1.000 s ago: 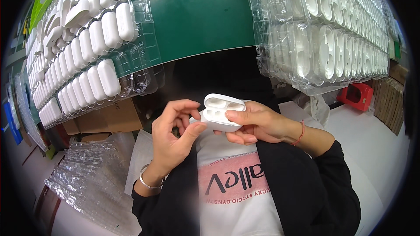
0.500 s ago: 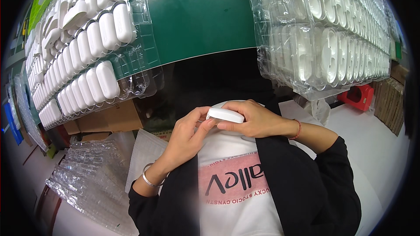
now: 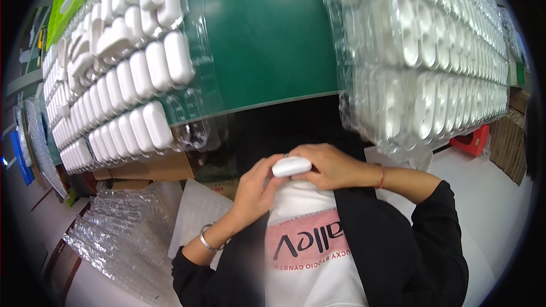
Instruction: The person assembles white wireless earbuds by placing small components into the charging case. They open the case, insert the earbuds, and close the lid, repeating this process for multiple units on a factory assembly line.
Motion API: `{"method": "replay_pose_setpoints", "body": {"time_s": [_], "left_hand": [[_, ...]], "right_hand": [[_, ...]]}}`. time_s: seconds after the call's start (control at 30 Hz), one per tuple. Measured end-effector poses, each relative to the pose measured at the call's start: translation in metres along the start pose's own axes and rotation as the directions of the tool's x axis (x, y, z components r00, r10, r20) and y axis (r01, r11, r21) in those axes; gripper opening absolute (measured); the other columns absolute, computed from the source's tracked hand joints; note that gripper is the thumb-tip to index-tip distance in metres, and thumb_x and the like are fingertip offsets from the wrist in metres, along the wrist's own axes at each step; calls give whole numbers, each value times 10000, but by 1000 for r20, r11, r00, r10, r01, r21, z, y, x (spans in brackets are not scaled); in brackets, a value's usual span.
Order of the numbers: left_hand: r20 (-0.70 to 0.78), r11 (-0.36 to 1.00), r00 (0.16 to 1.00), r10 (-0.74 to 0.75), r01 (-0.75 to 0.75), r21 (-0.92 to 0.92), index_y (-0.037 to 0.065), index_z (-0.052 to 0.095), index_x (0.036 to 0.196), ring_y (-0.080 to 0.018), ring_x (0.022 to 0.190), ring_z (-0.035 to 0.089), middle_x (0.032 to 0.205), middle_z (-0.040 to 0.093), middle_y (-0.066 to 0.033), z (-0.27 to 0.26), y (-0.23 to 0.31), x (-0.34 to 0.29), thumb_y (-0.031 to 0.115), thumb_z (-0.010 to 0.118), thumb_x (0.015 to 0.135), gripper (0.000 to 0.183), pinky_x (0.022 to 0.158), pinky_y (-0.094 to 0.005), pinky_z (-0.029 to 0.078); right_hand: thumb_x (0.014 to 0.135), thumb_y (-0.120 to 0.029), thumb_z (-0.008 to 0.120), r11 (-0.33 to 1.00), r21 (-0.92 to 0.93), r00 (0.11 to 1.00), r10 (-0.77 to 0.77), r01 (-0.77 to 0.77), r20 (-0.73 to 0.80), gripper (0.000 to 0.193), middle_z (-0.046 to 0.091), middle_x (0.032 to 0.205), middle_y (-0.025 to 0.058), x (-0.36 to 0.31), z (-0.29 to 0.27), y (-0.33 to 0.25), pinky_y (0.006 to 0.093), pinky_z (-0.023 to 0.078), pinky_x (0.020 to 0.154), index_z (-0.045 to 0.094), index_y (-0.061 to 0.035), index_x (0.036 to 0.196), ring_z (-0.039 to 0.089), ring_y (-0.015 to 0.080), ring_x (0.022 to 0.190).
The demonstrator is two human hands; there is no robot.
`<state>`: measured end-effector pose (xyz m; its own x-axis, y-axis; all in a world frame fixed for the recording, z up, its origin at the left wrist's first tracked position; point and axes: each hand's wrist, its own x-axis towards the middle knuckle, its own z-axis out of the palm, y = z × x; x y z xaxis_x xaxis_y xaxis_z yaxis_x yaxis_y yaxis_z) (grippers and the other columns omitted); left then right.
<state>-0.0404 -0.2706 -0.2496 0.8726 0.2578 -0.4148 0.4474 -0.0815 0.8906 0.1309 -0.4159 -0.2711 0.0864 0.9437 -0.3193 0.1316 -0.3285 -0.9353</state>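
A small white oblong plastic case [image 3: 292,166] with rounded ends is held level in front of my chest. My left hand [image 3: 254,189] pinches its left end between thumb and fingers. At the other end, my right hand [image 3: 334,167] grips it, with the thumb underneath and fingers along the far side. The underside of the case is hidden.
At the left of the green table [image 3: 267,34], a clear tray holds rows of white plastic shells [image 3: 149,71]. Stacked clear trays [image 3: 364,91] with open white shells stand at the right. Empty clear trays [image 3: 122,233] lie lower left; a red object [image 3: 472,140] is below the right stack.
The view has shifted, so the table and trays sit lower in the picture. Both hands keep hold of the case, which has turned slightly and now shows a different side.
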Motion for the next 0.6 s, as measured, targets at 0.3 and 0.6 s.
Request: {"method": "replay_pose_setpoints", "body": {"time_s": [0.3, 0.6], "left_hand": [[-15, 990, 993, -114, 114, 88, -14, 607, 1249, -201, 1011, 713, 1099, 722, -158, -4, -29, 39, 81, 706, 885, 388, 891, -327, 565], [-121, 987, 992, 40, -21, 160, 14, 641, 1211, -374, 990, 686, 1059, 697, -222, 2, -54, 48, 142, 666, 891, 346, 846, -405, 547]], "right_hand": [[900, -149, 659, 988, -145, 997, -48, 57, 64, 338, 680, 1096, 183, 28, -9, 40, 420, 531, 868, 612, -18, 1209, 674, 349, 1028], [927, -140, 512, 967, -97, 938, 252, -236, 236, 382, 675, 1141, 212, 43, -29, 24, 422, 486, 962, 593, -78, 1295, 642, 346, 1093]]}}
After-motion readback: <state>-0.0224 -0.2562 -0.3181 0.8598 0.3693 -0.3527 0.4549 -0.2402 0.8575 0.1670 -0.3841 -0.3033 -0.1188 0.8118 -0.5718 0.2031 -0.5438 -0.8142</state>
